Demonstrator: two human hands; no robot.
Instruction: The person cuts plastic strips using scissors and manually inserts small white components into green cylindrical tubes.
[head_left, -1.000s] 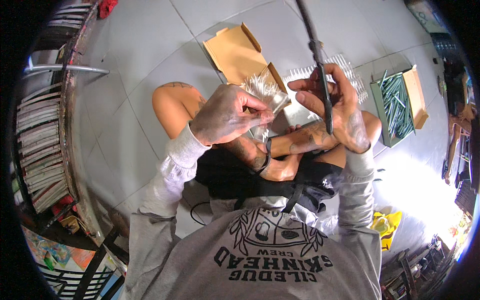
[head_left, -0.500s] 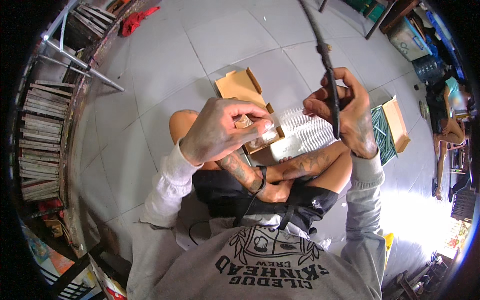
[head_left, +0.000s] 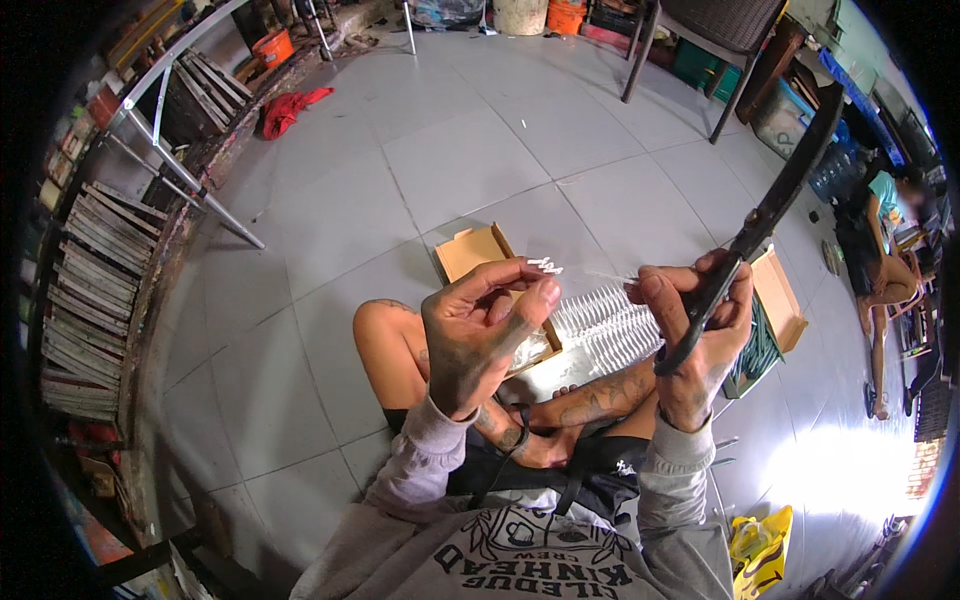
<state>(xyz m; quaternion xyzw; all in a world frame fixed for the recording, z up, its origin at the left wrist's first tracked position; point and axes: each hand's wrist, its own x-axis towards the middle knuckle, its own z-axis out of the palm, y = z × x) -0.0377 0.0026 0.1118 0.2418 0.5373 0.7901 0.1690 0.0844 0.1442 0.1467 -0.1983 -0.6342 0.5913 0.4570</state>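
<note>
My left hand [head_left: 462, 345] is raised over my crossed legs, its thumb and index finger pinching a small white zigzag piece [head_left: 545, 266]. Level with it, my right hand [head_left: 705, 350] grips black scissors [head_left: 768, 205], the blades pointing up and away to the right. Between the right thumb and fingertip a thin, pale strand [head_left: 610, 277] seems to stick out toward the left; its kind is too fine to tell. Below the hands lie white ridged, coil-like rows [head_left: 605, 325] and an open cardboard box [head_left: 470, 252] with clear plastic inside, partly hidden by my left hand.
Dark green sticks [head_left: 757, 350] fill another cardboard box [head_left: 782, 300] on the right. A yellow bag [head_left: 762, 550] lies at lower right. Farther off stand a dark chair [head_left: 715, 30], a metal-legged frame [head_left: 190, 180] and a red cloth [head_left: 292, 112]. Another person [head_left: 885, 240] sits at far right.
The view has tilted up, showing more of the far floor. My left hand has turned, bringing the white piece into sight. The scissors have swung from pointing nearly straight up toward the upper right.
</note>
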